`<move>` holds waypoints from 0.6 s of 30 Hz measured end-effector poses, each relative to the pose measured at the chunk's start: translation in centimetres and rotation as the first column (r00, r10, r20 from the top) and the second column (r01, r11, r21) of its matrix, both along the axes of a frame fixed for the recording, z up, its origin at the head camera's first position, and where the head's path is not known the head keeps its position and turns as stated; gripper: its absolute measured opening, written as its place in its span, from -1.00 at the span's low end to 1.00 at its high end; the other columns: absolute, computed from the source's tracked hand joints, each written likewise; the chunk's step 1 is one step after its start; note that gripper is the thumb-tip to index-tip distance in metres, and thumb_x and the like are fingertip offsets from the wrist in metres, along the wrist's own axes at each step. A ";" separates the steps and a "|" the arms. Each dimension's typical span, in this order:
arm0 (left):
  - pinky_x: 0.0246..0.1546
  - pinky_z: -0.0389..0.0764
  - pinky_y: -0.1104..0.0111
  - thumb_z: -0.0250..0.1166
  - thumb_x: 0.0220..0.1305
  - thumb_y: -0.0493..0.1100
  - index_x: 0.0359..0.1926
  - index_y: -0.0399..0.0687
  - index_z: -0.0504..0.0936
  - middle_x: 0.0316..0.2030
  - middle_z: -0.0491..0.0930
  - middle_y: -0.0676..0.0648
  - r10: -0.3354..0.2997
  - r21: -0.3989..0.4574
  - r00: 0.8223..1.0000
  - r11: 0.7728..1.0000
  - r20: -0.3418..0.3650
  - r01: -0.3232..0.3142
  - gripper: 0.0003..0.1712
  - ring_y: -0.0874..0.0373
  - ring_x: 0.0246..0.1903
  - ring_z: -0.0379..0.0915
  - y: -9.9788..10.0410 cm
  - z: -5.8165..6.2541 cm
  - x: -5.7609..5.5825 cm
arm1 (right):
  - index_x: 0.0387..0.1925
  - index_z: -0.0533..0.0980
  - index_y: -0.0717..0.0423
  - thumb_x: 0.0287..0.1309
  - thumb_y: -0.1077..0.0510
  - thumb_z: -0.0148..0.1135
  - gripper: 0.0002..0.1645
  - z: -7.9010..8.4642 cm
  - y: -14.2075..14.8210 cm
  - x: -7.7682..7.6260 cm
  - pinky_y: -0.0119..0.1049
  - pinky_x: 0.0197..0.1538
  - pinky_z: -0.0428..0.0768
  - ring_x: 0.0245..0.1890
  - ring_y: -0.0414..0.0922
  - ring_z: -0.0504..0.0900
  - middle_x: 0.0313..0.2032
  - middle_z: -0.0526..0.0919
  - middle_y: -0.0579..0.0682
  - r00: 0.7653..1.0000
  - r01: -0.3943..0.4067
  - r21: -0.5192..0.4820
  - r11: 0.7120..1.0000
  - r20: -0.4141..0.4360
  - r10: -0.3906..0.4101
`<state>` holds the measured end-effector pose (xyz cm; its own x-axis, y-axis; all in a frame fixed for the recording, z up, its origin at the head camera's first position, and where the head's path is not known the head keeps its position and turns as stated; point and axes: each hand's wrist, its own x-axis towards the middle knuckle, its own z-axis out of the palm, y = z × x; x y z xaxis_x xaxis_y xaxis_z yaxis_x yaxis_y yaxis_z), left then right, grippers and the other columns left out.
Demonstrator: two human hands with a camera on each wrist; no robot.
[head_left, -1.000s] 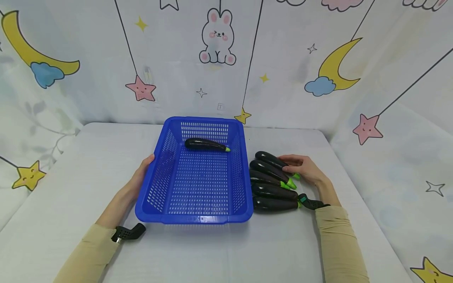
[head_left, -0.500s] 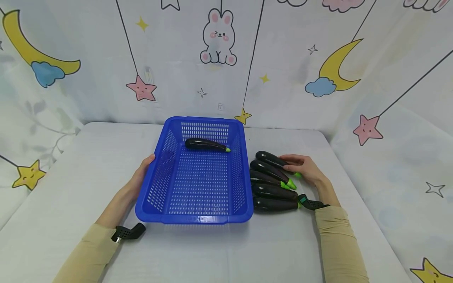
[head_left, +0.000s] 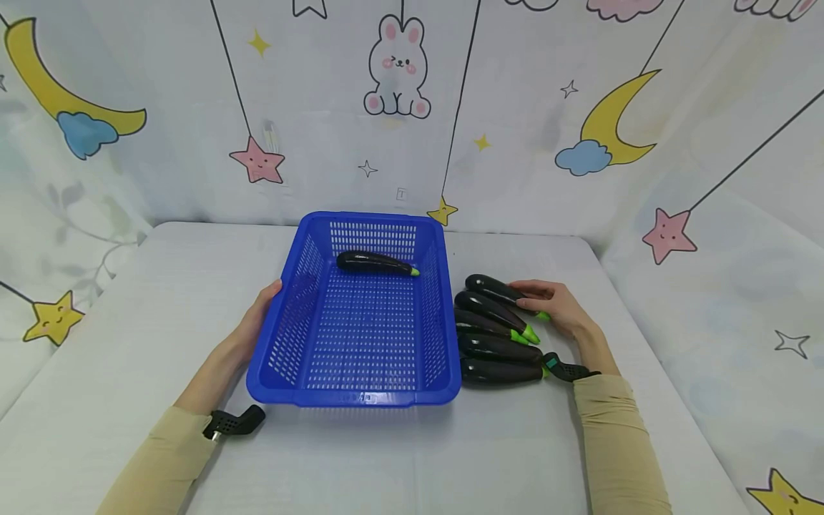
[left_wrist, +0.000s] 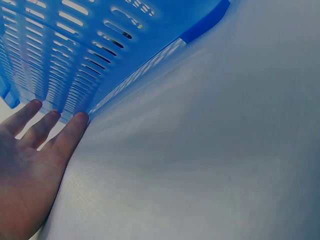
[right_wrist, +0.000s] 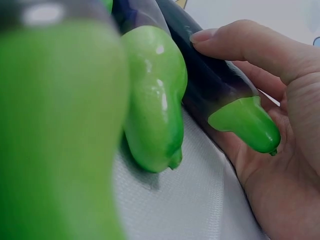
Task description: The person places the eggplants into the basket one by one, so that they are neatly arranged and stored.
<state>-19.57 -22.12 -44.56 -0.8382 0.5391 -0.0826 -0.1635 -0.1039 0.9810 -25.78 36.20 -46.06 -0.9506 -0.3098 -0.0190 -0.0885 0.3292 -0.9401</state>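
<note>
A blue perforated plastic basket (head_left: 363,336) stands mid-table with one dark eggplant (head_left: 373,263) lying inside near its far wall. My left hand (head_left: 254,322) is at the basket's left side, fingers extended against the slotted wall beneath the rim in the left wrist view. To the right of the basket, several eggplants (head_left: 498,348) with green stem ends lie in a row. My right hand (head_left: 556,307) pinches the farthest eggplant (right_wrist: 220,80) near its green end, thumb on the near side and fingers on the far side.
A white cloth covers the table (head_left: 360,458). Behind it hangs a patterned curtain (head_left: 502,93) with moons, stars and a rabbit. Black wrist devices (head_left: 234,422) sit on both arms, the right one close to the nearest eggplants.
The green end of the farthest eggplant has shifted very slightly away, with the right hand on it. The left hand and the basket stay where they were.
</note>
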 end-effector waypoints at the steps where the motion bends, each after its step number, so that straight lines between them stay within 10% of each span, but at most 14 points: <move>1: -0.06 0.64 0.15 -0.37 0.44 0.40 0.59 -0.10 -0.30 0.17 0.38 -0.18 0.000 0.000 1.000 1.000 0.001 0.000 -0.04 0.06 0.00 0.52 0.0 0.0 0.0 | 0.27 0.48 0.25 0.24 0.19 0.37 -0.41 0.0 0.0 0.0 -0.52 0.11 0.52 0.11 -0.32 0.60 0.12 0.66 -0.18 1.000 0.003 -0.001 1.000 0.000 -0.003; 18: -0.06 0.64 0.14 -0.38 0.43 0.41 0.59 -0.07 -0.32 0.19 0.33 -0.20 -0.001 -0.003 1.000 1.000 0.004 0.001 -0.03 0.06 0.01 0.51 -0.2 -0.6 -0.3 | 0.26 0.50 0.24 0.25 0.21 0.36 -0.44 -0.3 0.2 -0.2 -0.53 0.13 0.49 0.12 -0.31 0.57 0.10 0.66 -0.23 1.000 0.014 -0.028 1.000 -0.001 -0.014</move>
